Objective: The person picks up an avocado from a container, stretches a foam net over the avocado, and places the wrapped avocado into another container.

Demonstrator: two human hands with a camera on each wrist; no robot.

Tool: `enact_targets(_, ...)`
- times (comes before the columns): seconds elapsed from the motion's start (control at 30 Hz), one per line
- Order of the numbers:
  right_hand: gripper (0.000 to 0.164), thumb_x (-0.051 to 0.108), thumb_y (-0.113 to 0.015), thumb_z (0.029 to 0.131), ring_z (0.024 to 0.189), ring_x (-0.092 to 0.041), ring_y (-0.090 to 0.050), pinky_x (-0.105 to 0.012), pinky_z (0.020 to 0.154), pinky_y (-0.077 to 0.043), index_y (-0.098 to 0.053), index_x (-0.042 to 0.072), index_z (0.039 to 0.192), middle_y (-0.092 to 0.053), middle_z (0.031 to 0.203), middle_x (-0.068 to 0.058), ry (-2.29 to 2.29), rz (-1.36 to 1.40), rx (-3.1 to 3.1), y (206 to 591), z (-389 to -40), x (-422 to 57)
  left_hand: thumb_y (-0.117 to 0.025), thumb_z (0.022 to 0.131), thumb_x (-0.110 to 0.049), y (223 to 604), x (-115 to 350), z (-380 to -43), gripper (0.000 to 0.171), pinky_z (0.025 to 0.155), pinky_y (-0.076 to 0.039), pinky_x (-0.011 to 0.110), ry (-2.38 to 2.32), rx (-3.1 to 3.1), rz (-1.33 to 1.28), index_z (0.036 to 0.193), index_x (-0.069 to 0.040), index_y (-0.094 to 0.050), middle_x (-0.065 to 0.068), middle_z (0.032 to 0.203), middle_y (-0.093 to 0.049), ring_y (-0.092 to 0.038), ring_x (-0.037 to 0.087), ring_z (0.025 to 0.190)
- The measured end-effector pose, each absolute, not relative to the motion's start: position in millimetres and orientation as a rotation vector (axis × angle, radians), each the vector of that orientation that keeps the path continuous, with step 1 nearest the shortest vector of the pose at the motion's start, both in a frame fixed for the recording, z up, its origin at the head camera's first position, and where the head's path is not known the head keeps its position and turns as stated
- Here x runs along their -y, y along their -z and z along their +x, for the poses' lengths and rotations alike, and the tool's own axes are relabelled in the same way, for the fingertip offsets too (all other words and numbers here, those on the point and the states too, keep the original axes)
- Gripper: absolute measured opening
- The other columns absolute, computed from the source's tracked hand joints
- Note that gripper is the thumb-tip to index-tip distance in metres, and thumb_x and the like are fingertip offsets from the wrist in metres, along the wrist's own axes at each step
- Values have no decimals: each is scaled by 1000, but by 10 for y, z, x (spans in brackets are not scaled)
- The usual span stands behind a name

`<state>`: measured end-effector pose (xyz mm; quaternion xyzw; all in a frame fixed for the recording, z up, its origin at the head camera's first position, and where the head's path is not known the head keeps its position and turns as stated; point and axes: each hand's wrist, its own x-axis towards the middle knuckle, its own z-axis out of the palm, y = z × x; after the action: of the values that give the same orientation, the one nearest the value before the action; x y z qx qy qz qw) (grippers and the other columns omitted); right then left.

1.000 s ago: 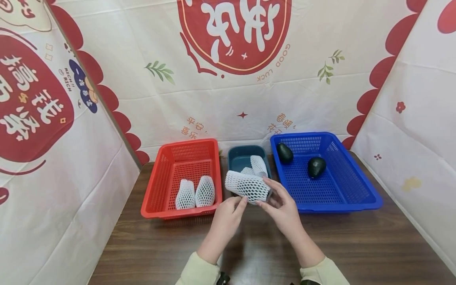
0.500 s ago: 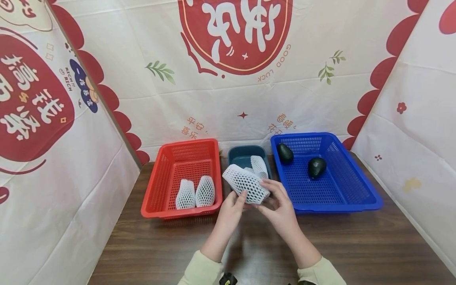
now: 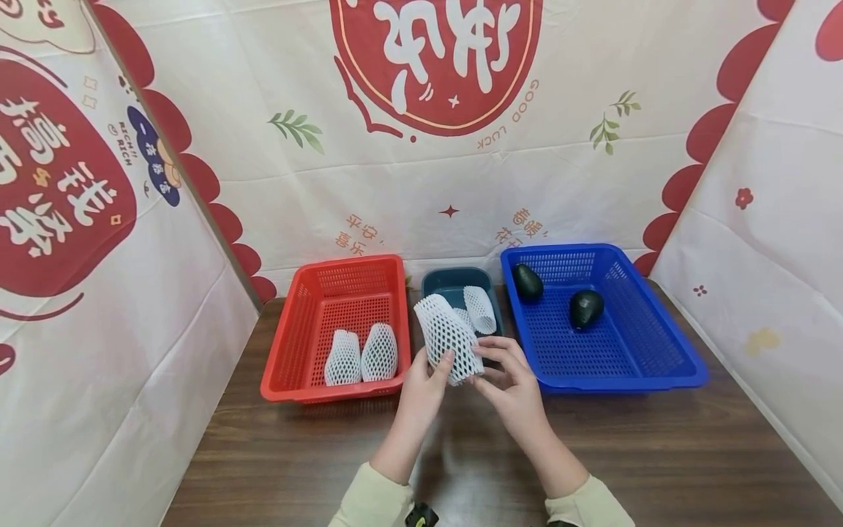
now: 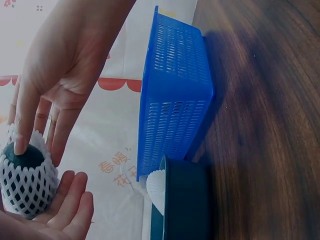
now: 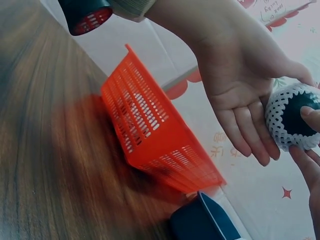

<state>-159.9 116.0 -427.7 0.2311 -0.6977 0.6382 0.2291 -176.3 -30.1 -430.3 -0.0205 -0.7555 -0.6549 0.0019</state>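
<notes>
A dark green avocado (image 4: 25,157) sits in a white foam net sleeve (image 3: 449,338), held above the table between both hands. My left hand (image 3: 421,391) cradles it from the left, thumb on top of the net and fingers beneath. From the right, my right hand (image 3: 516,388) holds the near end, fingertips on the net's edge. Its thumb presses the avocado's bare end in the left wrist view, where the net leaves a round opening. The far end of the net looks narrower and loose in the head view.
A red basket (image 3: 279,359) at left holds two net-sleeved pieces (image 3: 361,359). Behind the hands, a small teal bin (image 3: 437,278) contains foam nets (image 3: 479,309). Two bare avocados (image 3: 585,309) lie in the blue basket (image 3: 665,359) at right. Printed cloth walls surround the wooden table (image 3: 296,468).
The sleeved avocado has turned from lying nearly sideways to pointing away, its near end swinging left. The left hand has moved up and now grips its side; the right hand has shifted slightly left.
</notes>
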Motion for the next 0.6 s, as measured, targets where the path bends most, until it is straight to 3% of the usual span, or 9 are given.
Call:
enact_targets(0.4,37,-18,-65,68,102,-21,-49,-29,77,-49,-56,-4,102,-42,116,-21,-1753,592,1952,4275,-1573,-1133,-59,87,-29,4049,273,-1607,56,89,-42,33,2236,2199,-91,134,-10,-34,5,125,-48,-50,17,108)
enact_targets(0.53,43,-15,-64,72,108,-26,-47,-31,81,-47,-48,-6,111,-37,126,-22,-1795,677,1984,4267,-1575,-1152,-61,85,-27,3992,306,-1607,63,88,-43,32,2257,2185,-102,137,-14,-29,2,130,-43,-47,16,112)
enact_targets(0.6,43,-16,-57,78,111,-31,-45,-35,85,-45,-43,-7,118,-35,128,-23,-1843,713,1987,4265,-1583,-1167,-63,84,-28,4021,318,-1631,66,88,-43,31,2252,2178,-109,139,-19,-27,-2,133,-40,-46,15,113)
